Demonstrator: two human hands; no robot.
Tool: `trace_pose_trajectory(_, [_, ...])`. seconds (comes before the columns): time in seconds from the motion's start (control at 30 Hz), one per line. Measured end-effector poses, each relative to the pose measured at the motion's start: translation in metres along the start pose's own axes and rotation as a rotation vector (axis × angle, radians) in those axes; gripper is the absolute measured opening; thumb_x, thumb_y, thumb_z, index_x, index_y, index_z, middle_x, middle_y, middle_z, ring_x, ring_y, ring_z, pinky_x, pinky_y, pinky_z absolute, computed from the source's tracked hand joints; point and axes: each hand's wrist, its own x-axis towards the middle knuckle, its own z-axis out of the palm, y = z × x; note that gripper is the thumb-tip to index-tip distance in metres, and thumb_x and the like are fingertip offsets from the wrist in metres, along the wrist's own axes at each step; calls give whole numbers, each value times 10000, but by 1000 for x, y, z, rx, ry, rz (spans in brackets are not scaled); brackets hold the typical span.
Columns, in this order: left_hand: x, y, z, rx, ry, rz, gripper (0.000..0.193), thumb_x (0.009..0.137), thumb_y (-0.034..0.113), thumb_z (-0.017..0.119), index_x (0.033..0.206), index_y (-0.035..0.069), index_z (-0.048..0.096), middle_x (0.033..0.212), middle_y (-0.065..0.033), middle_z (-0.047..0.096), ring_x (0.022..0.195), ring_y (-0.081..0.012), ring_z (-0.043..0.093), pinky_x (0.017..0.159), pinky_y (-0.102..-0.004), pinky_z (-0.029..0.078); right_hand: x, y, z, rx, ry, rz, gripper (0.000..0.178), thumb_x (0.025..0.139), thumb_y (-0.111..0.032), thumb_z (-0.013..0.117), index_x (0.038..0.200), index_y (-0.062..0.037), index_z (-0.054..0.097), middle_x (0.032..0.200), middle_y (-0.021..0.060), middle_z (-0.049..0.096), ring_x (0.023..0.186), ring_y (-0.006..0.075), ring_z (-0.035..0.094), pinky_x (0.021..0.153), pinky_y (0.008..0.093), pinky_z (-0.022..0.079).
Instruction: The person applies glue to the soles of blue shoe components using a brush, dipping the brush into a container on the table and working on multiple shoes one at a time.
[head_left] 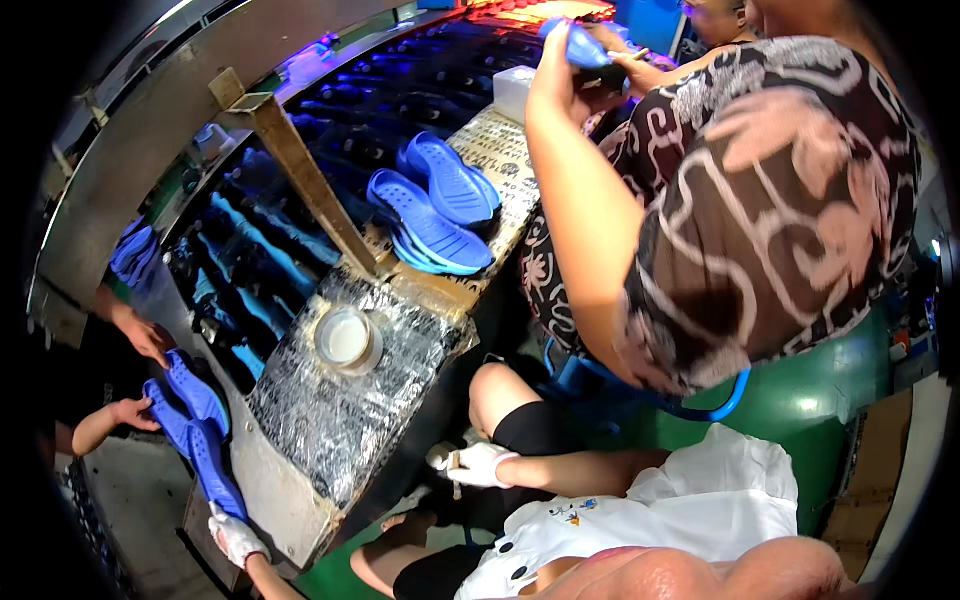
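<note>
My left hand (237, 540), in a white glove, reaches up from the lower left and grips the near end of a long blue shoe sole (207, 455). Another person's bare hands (133, 411) hold the far part of that sole and a second one beside it. My right hand (480, 465), also in a white glove, rests by my bare knee (500, 392), closed on a small brush-like stick (455, 475). A round cup of white paste (345, 338) stands on the foil-wrapped bench (340, 420) between my hands.
A stack of blue soles (435, 210) lies on the bench's far end beside a slanted wooden post (305, 175). A conveyor (300, 230) of dark and blue parts runs along the left. A person in a patterned blouse (760, 200) sits at the right on a green seat, holding a blue sole (578, 45).
</note>
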Motion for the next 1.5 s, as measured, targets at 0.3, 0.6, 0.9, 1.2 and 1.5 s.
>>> trace_pose_trajectory(0.3, [-56,-96,-40,-608,-292,-307,430,944,342,525,1249,53,614,1040,-85,650,917,-178,561,816,-352,465,-18,0,-5,-11,23,-48,442,895,-465,444,936,-76,651,962,174,675,918,361,640,796,431,498])
trace_pose_trajectory(0.6, [-179,-56,-83,-1172,-392,-503,361,856,495,672,766,153,595,550,42,442,401,-68,371,353,-239,251,-4,47,17,154,100,-105,337,869,-373,593,1005,-79,688,943,165,696,917,309,666,805,370,512])
trace_pose_trajectory(0.9, [-254,-12,-71,-2084,-762,-291,287,904,282,640,1069,69,541,766,-25,438,641,-117,418,508,-213,357,-16,30,17,110,185,-207,253,869,-305,639,986,-85,683,858,94,705,814,196,680,765,310,514])
trace_pose_trajectory(1.2, [-280,38,-76,-1780,-260,-307,246,855,44,679,1097,46,633,972,-14,649,810,-96,601,703,-243,494,-94,-46,-30,543,455,-421,165,918,-35,556,1055,16,634,925,54,637,827,111,612,762,247,486])
trace_pose_trajectory(1.5, [-297,46,-71,-1587,-70,-203,295,872,124,703,1134,14,623,1039,-42,650,872,-100,604,765,-252,500,-150,-150,-46,595,374,-979,179,852,7,553,1008,74,609,796,124,635,700,173,617,651,270,497])
